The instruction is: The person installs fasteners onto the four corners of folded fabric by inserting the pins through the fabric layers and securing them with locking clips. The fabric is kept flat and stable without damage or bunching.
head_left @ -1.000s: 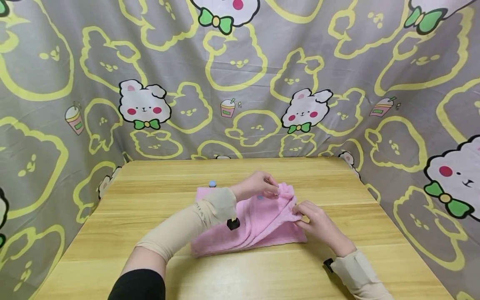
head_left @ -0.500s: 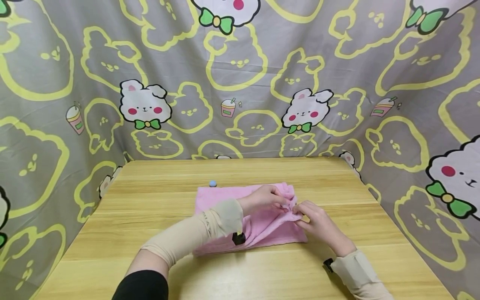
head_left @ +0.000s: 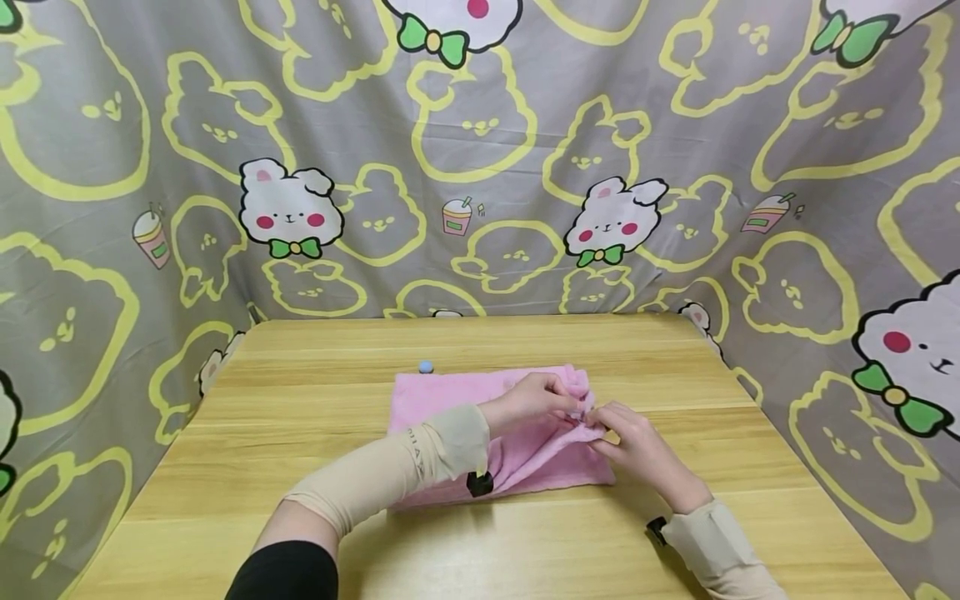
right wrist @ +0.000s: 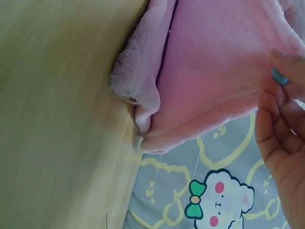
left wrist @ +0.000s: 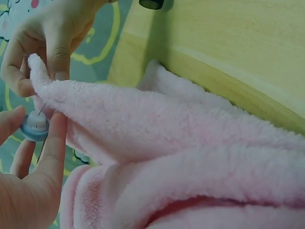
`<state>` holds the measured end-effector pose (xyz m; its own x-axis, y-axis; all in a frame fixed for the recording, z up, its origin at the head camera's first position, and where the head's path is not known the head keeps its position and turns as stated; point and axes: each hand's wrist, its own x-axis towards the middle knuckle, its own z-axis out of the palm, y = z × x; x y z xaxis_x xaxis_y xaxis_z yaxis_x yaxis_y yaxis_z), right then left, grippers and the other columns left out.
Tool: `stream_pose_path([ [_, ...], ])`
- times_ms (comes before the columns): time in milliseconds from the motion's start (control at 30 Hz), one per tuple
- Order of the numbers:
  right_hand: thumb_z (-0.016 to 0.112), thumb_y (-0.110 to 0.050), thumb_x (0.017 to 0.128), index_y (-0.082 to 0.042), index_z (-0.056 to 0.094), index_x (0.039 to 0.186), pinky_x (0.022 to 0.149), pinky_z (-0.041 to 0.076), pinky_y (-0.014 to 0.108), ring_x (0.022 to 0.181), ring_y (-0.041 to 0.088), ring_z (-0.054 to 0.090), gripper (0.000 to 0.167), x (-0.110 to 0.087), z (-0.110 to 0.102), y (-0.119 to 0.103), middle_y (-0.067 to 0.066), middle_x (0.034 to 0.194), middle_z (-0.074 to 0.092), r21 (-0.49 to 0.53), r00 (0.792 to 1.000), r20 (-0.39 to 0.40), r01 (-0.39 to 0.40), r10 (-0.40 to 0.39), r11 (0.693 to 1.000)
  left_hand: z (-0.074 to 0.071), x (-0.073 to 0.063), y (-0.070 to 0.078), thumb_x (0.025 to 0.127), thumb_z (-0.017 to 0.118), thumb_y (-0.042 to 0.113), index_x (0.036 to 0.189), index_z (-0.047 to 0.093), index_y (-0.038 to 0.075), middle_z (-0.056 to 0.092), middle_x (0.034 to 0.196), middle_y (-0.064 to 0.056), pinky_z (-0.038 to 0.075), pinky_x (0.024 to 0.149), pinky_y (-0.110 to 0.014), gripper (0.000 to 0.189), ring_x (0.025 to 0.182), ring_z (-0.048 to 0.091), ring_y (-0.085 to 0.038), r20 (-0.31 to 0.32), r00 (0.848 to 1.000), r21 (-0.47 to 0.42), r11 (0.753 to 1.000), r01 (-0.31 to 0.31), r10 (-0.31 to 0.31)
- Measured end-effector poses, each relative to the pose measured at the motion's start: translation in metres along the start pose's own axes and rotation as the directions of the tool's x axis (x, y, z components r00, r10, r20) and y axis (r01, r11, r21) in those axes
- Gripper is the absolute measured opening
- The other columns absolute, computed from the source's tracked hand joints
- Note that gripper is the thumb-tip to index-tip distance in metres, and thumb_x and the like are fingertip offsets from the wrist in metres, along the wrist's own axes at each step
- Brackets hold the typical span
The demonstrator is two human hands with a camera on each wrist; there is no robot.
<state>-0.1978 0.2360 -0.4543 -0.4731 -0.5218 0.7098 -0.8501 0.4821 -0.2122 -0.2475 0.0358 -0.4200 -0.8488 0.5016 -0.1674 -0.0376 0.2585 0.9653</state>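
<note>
Left wrist: fluffy cloth point(left wrist: 124, 119), round-based pin point(left wrist: 35, 130)

I could pass along the counter point(head_left: 510, 340) behind the cloth point(head_left: 450, 393), minding the blue knob point(head_left: 426, 367) just beyond it; the left arm point(head_left: 382, 462) blocks the front, left hand point(head_left: 534, 397) and right hand point(head_left: 628, 429) crowd the right end.

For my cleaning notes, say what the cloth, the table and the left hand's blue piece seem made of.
Cloth: plush fleece, likely synthetic, matte, by its fuzzy pile.
Table: wood or wood-look laminate, by its grain; softly shiny.
Blue piece: probably plastic, by its smooth, rounded rim.
</note>
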Motion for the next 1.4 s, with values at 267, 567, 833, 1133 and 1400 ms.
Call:
stream_pose_path([
  [267, 0.081, 0.009, 0.059, -0.008, 0.065, 0.088, 0.072, 0.049, 0.011, 0.073, 0.010, 0.061, 0.038, 0.0009, 0.0014, -0.0015, -0.001, 0.082, 0.067, -0.015, 0.999, -0.037, 0.012, -0.012, 1.000, 0.0016, -0.0016, -0.0044, 0.080, 0.079, 0.014, 0.073, 0.061, 0.008, 0.065, 0.077, 0.004, 0.051, 0.070, -0.015, 0.020, 0.076, 0.058, -0.002, -0.042, 0.994, 0.105, 0.990, -0.096, 0.101],
  [567, 0.080, 0.008, 0.061, -0.009, 0.065, 0.088, 0.072, 0.050, 0.010, 0.073, 0.011, 0.061, 0.035, -0.0010, 0.0021, 0.0008, -0.001, 0.081, 0.067, -0.003, 0.999, -0.034, 0.012, -0.012, 1.000, 0.0027, -0.0049, -0.0060, 0.083, 0.075, 0.012, 0.078, 0.062, 0.005, 0.065, 0.081, 0.003, 0.055, 0.070, -0.018, 0.016, 0.079, 0.059, -0.002, -0.028, 0.991, 0.066, 0.989, -0.129, 0.131],
  [833, 0.080, 0.010, 0.060, -0.009, 0.063, 0.086, 0.071, 0.050, 0.010, 0.072, 0.010, 0.061, 0.036, -0.0008, 0.0022, 0.0015, -0.002, 0.080, 0.066, 0.002, 1.000, -0.026, 0.012, -0.012, 1.000, 0.0046, -0.0038, -0.0069, 0.081, 0.077, 0.006, 0.086, 0.064, -0.001, 0.067, 0.085, 0.000, 0.058, 0.075, -0.025, 0.015, 0.079, 0.062, -0.003, -0.023, 0.990, 0.023, 0.990, -0.140, 0.141],
  [1133, 0.080, 0.011, 0.058, -0.009, 0.063, 0.086, 0.072, 0.050, 0.009, 0.072, 0.010, 0.061, 0.038, -0.0026, 0.0010, 0.0030, -0.001, 0.080, 0.067, -0.003, 1.000, -0.012, 0.007, -0.007, 1.000, 0.0071, -0.0053, -0.0056, 0.080, 0.078, 0.006, 0.087, 0.063, -0.003, 0.073, 0.090, -0.019, 0.058, 0.072, -0.024, 0.019, 0.072, 0.064, -0.004, -0.015, 0.988, 0.039, 0.988, -0.151, 0.152],
  [1400, 0.081, 0.011, 0.059, -0.008, 0.064, 0.088, 0.075, 0.049, 0.007, 0.074, 0.011, 0.062, 0.038, -0.0029, 0.0009, 0.0044, 0.000, 0.082, 0.067, 0.012, 1.000, -0.008, -0.016, 0.016, 1.000, 0.0065, -0.0044, -0.0053, 0.083, 0.075, 0.005, 0.096, 0.065, -0.003, 0.070, 0.104, -0.015, 0.059, 0.079, -0.033, 0.018, 0.079, 0.067, -0.007, -0.004, 0.993, 0.006, 0.993, -0.118, 0.118],
])
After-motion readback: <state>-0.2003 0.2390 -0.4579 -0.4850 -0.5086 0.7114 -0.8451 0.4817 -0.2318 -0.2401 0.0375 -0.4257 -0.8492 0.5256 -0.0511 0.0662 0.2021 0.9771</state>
